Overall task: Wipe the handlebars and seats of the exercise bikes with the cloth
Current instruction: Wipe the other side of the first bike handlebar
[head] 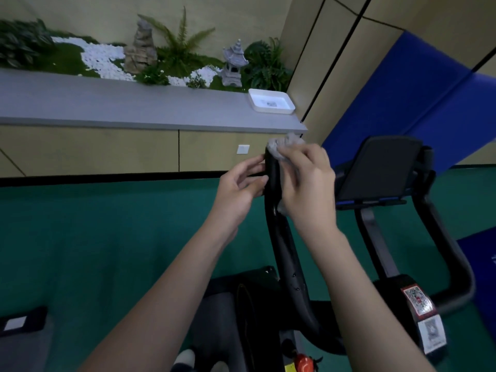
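1. At the tip of the near handlebar (279, 237), on the bike's left side, my right grip (306, 183) is curled round the grey cloth (285, 146) and presses it against the bar's right face.
2. Most of the cloth is bunched under my right palm and fingers. One tuft pokes out above my fingertips at the very end of the bar, and a smaller fold shows below the heel of the hand.
3. My left grip (239, 186) is on the other side of the same bar. Its fingers are loosely bent and hold nothing, and the thumb and fingertips touch the bar's left edge just below the tip.
4. This handlebar is a long black bar. Its long axis runs from low beside the bike's frame, close to me, up and away, and its free end points toward the cabinet wall ahead.
5. Both grips sit at that far end, with the bar between them.
6. To the right stands the dark console (381, 167), tilted back. Beyond it the second handlebar (451, 251) curves down, well apart from my hands.
7. QR stickers (416, 299) sit on the frame beneath the console.
8. Ahead, a grey table (134, 103) carries a white tray (271, 102) near its right end.
9. Behind the table are ferns, white pebbles and a small stone pagoda (233, 65).
10. Green floor (107, 237) lies below, and a blue mat (402, 89) leans on the wall at right.
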Available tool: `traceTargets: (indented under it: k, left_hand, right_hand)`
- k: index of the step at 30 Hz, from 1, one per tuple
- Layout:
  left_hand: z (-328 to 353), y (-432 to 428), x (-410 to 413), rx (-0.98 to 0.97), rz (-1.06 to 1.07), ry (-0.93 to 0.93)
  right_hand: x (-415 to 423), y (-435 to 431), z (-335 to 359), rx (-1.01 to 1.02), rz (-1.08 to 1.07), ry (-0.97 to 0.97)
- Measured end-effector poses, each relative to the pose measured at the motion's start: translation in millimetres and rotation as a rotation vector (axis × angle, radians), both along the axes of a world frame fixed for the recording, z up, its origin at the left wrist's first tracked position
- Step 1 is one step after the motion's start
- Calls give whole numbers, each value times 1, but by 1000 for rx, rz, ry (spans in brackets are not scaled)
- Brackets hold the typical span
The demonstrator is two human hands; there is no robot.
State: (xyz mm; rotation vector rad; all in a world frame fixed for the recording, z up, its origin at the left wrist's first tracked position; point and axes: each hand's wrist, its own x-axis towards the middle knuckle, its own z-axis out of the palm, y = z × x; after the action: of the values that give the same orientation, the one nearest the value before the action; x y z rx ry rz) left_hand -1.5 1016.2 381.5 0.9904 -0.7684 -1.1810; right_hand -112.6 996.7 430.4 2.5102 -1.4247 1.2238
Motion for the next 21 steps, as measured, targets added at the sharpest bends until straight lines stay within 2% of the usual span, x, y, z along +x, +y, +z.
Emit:
traceTargets:
  k: [7, 13, 18, 21]
  left_hand:
    - [-7, -4, 3, -10, -36, 45]
    - [-11, -7, 6, -6, -44, 76]
    - [-13, -8, 6, -18, -65, 85]
    - [-13, -8, 7, -19, -67, 95]
  right_hand:
    - [-2, 18, -20, -6, -12, -175]
    - [-11, 33, -31, 41, 43, -97]
    - [-5, 30, -33, 3, -36, -226]
    - [-5, 39, -37, 9, -51, -235]
